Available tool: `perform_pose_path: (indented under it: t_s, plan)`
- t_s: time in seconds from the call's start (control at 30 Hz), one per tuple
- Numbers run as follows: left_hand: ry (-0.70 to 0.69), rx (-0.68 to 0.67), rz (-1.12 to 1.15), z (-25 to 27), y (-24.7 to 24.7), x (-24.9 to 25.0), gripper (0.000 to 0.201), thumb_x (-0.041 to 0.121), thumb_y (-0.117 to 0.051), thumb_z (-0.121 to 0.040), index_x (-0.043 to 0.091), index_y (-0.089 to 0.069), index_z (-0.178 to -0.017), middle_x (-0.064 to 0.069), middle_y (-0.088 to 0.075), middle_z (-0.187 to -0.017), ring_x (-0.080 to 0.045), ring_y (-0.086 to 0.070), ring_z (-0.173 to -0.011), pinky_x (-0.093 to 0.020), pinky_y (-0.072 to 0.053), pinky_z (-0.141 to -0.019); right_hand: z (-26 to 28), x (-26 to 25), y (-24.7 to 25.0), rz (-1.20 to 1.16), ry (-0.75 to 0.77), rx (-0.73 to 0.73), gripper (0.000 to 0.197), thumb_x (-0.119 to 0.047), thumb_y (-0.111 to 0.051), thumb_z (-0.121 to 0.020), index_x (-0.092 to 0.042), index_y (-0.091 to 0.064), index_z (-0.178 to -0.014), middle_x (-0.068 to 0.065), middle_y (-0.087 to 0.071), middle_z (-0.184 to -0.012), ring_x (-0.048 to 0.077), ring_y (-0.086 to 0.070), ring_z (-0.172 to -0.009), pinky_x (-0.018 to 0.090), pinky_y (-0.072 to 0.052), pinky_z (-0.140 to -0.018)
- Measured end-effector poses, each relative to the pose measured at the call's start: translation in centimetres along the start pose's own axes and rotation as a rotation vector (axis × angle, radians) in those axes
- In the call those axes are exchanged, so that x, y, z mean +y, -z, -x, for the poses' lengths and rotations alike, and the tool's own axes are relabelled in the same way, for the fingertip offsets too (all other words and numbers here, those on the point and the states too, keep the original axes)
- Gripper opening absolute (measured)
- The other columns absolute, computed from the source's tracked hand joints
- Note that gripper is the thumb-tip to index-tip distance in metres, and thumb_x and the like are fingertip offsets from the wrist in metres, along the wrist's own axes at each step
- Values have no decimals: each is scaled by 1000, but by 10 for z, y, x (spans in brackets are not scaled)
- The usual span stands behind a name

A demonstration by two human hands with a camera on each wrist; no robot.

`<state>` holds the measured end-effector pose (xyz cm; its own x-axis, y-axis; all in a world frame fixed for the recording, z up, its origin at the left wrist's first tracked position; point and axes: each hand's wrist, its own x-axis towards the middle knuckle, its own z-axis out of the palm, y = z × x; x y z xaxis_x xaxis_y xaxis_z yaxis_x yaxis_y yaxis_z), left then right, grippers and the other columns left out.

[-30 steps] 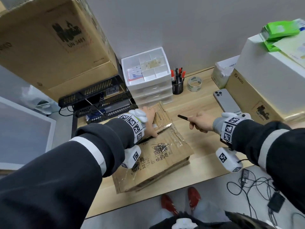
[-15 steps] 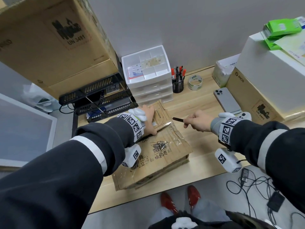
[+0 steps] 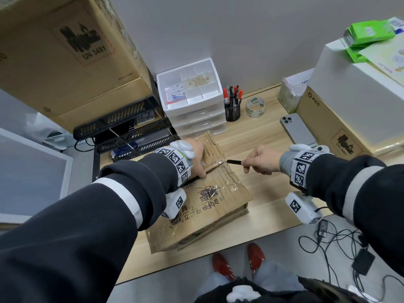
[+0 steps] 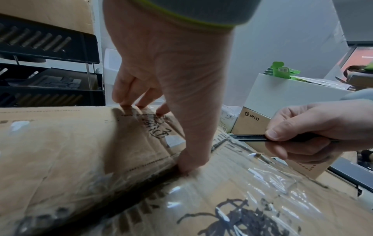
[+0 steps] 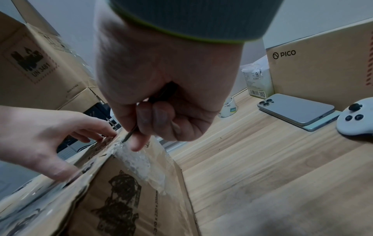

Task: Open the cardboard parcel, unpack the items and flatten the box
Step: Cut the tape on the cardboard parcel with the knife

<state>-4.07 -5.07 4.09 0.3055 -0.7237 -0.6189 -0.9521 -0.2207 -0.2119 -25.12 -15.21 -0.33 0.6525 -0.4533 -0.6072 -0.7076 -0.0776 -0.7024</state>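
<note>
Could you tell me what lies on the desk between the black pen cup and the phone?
A roll of clear tape lies between the pen cup and the phone; the head view shows it.

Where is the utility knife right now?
In the head view, the utility knife is gripped in the right hand, its tip at the taped seam on the cardboard parcel's right edge.

"un 3481" on big carton (image 3: 65,53), "pico" on rt box (image 3: 328,125)

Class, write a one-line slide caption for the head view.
Left hand steadies the taped cardboard parcel while the right hand brings a box cutter to its seam.
</note>
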Motion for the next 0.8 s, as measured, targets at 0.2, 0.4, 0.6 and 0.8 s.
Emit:
perform_pose_path:
  t_s: [0.2,0.4,0.6,0.8]
  plan:
    - [7,-12,6,0,2,3,70,61,-81,-70,15,-48,-110,2,-57,-81,-15,-57,-65,-30,-52,-61,2,3,2,9,-9,-53,29,-24,-59,-92,-10,-72,-70,2,-45,-45,17,-37,-36,23,-34,-46]
    - [2,-1,30,2,3,2,70,59,-82,-69,15,-48,-111,2,-56,-80,-14,-55,-64,-29,-50,-61,6,5,7,35,-20,-120,29,-22,-56,-92,-8,-71,-72,4,-43,-42,19,-36,-37,22,-34,-45]
    - [14,10,30,5,4,3,76,61,-84,-66,15,-45,-113,2,-56,-82,-14,-57,-67,-32,-55,-66,12,8,10,47,-37,-194,32,-21,-55,-92,-10,-69,-66,4,-40,-36,20,-34,-37,31,-33,-57]
    - [15,28,-13,10,6,7,83,59,-86,-63,13,-48,-121,-3,-65,-99,-20,-65,-81,-34,-58,-70,13,6,17,46,-71,-254,33,-19,-52,-95,-4,-66,-68,5,-38,-37,19,-30,-33,28,-29,-48]
